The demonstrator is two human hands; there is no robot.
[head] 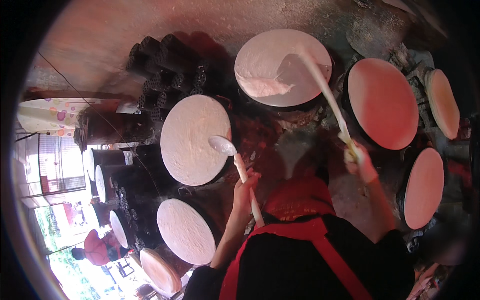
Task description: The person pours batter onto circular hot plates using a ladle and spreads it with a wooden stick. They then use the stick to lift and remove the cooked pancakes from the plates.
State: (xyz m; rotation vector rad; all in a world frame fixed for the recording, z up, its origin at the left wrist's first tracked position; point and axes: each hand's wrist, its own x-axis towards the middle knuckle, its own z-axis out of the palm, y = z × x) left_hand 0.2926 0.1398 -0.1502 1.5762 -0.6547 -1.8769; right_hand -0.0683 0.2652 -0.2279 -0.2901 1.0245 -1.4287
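My left hand (244, 193) grips the wooden handle (243, 170) of a metal ladle. The ladle's bowl (222, 145) overlaps the right side of a round griddle covered with pale batter (191, 138); whether it touches is unclear. My right hand (359, 161) is closed around a long pale stick (326, 86). Its blurred far end lies over the farthest round griddle (300, 88). Pale batter (258, 48) covers much of that griddle, with a ragged, thicker edge near the front. A grey patch beside it may be bare surface or shadow.
Black honeycomb coal briquettes (172, 71) are stacked behind the left griddle. More round griddles stand at left (185, 230) and right (382, 103), (423, 187). Stacks of thin flatbreads lie lower left (159, 270) and far right (442, 103). Another person (97, 247) is at lower left.
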